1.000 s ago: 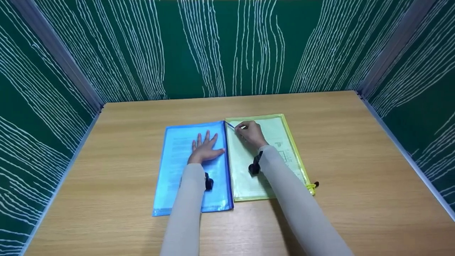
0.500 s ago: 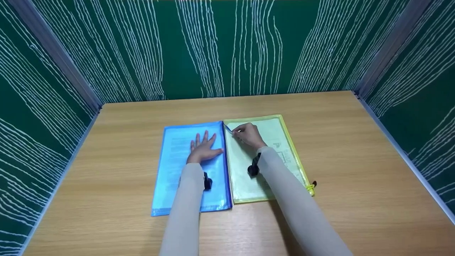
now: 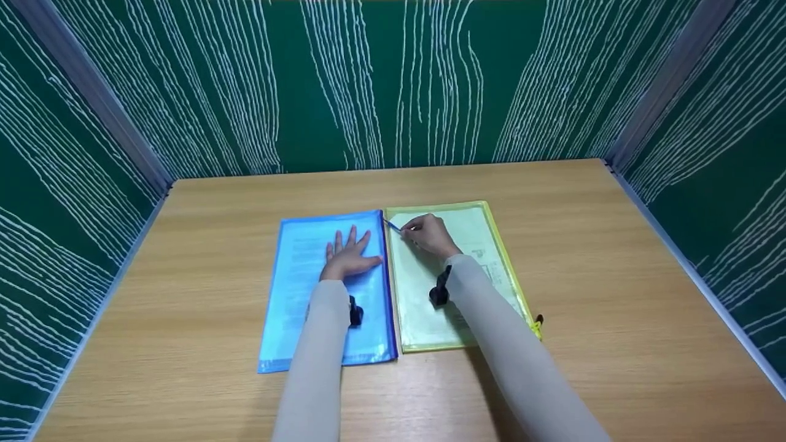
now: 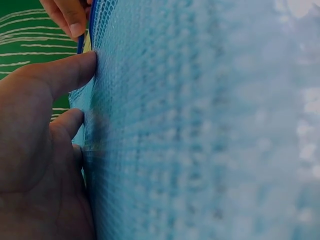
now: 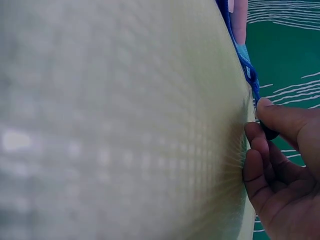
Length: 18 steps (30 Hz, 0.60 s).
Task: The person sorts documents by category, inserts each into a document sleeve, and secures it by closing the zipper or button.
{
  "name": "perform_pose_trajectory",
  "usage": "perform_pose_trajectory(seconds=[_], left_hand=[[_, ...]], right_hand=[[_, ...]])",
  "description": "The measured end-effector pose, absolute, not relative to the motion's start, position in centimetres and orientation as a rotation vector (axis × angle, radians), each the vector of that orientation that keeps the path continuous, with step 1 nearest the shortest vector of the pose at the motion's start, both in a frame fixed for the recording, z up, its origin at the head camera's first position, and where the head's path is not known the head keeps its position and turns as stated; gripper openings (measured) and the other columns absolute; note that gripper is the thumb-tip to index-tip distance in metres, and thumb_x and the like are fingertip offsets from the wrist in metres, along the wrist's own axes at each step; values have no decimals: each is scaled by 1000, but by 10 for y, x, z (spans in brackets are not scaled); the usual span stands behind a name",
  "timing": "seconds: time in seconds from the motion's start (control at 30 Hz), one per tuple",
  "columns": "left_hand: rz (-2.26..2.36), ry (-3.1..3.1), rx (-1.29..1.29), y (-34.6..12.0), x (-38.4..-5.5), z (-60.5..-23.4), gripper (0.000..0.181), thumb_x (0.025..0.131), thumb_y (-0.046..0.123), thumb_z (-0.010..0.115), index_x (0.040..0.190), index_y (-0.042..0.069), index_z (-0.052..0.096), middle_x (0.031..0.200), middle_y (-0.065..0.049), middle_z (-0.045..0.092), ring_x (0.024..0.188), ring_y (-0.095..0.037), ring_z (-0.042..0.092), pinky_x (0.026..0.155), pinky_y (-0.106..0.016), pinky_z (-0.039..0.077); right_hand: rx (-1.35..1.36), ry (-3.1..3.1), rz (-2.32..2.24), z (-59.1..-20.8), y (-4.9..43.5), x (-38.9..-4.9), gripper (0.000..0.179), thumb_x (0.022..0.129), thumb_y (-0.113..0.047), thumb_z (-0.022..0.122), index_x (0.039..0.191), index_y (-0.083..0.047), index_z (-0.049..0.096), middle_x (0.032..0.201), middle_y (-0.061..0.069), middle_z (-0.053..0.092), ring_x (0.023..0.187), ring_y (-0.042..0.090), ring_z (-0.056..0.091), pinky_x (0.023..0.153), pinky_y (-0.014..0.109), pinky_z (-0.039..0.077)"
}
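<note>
A blue mesh zipper pouch (image 3: 285, 307) with printed pages inside lies flat on the table, its dark blue zipper edge (image 3: 391, 301) on the right. My left hand (image 3: 349, 261) rests on it with fingers spread, thumb at the zipper edge. Over the top of a yellow-edged mesh pouch (image 3: 430, 325), my right hand (image 3: 431, 236) pinches a blue zipper pull cord (image 3: 392, 226) drawn taut from the blue pouch's top right corner. In the right wrist view that cord (image 5: 251, 75) runs into the thumb and fingertips, where a dark end piece (image 5: 269, 131) shows.
The yellow-edged pouch lies right beside the blue one and holds pages too. Its own yellow pull cord (image 3: 536, 327) with a dark end hangs at the lower right corner. Green panels (image 3: 424, 80) with white lines stand around the wooden table (image 3: 202, 245).
My right hand has shifted slightly toward me along the zipper edge, with the cord still pinched. My left hand stays in place on the blue pouch. The head view has drifted a little.
</note>
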<state>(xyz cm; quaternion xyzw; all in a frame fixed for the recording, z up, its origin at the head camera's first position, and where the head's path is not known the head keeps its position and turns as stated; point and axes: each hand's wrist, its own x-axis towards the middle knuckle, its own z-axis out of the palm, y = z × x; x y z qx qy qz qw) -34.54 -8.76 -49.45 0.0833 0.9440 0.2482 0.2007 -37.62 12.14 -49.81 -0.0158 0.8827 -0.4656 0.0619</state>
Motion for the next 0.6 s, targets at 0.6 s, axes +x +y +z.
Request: perform_pose_trajectory(seconds=[0.6], left_hand=[[702,2660,184,-86,-356,-498,81,90,61,49,155,27,13,163,-4,-9,146,-34,-22,117,-54,-13]], right_hand=[[-153,2652,-1332,-496,128,-368,15,91,-14,66,101,-8,76,87,7,70,63,11,54,56,21,45]])
